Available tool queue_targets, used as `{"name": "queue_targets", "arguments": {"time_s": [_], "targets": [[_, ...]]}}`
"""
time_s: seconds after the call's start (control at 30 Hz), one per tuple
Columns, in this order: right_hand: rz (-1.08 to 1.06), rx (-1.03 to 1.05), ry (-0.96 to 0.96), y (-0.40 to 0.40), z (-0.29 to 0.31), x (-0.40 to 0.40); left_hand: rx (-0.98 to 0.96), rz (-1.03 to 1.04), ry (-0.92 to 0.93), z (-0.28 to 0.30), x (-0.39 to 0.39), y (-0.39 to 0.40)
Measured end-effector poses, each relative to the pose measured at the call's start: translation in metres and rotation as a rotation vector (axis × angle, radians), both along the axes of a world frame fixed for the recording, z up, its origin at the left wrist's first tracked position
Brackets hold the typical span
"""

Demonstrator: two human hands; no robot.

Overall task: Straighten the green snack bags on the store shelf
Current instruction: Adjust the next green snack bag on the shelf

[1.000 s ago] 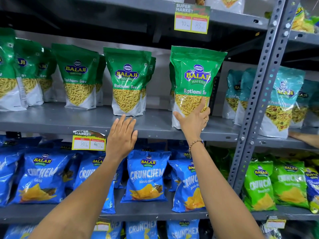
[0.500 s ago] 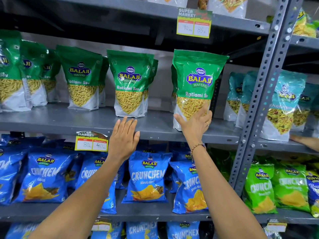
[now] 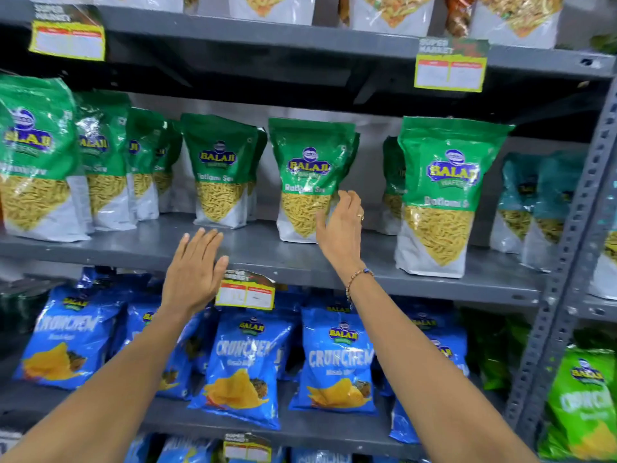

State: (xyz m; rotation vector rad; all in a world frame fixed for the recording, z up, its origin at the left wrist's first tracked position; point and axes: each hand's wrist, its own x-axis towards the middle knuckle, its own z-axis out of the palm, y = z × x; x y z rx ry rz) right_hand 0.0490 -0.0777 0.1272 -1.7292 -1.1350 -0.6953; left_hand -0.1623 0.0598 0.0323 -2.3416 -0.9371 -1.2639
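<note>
In the head view, the only view we have, the green snack bags stand in a row on the grey shelf (image 3: 260, 252) across the middle of the frame. The picture is a little blurred.

Our right hand (image 3: 340, 228) is in the centre of the frame, open with the fingers spread, at the right edge of the middle green bag (image 3: 309, 182). The thumb lies over the lower front of this bag; we cannot tell if it really touches. The hand holds nothing. Our left hand (image 3: 195, 272) is lower, in front of the shelf edge just left of the price tag (image 3: 245, 292), also open and flat, with nothing in it. The two hands are well apart.

To the right of centre, the large green bag (image 3: 437, 198) stands nearer the front edge than the others, upright and facing us. The bag left of centre (image 3: 220, 172) stands further back.

We judge that the middle bag is the one to straighten now. To do it well, we should take it softly by both sides, turn the front to face us, and bring it in line with its neighbours. A strong squeeze could crush the snacks inside or tip the bag behind.
</note>
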Motion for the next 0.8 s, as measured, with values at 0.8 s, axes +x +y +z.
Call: {"name": "queue_targets", "arguments": {"time_s": [0.8], "targets": [[-0.188, -0.143, 0.414, 0.134, 0.000, -0.015, 0.248, -0.055, -0.154, -0.023, -0.013, 0.064]]}}
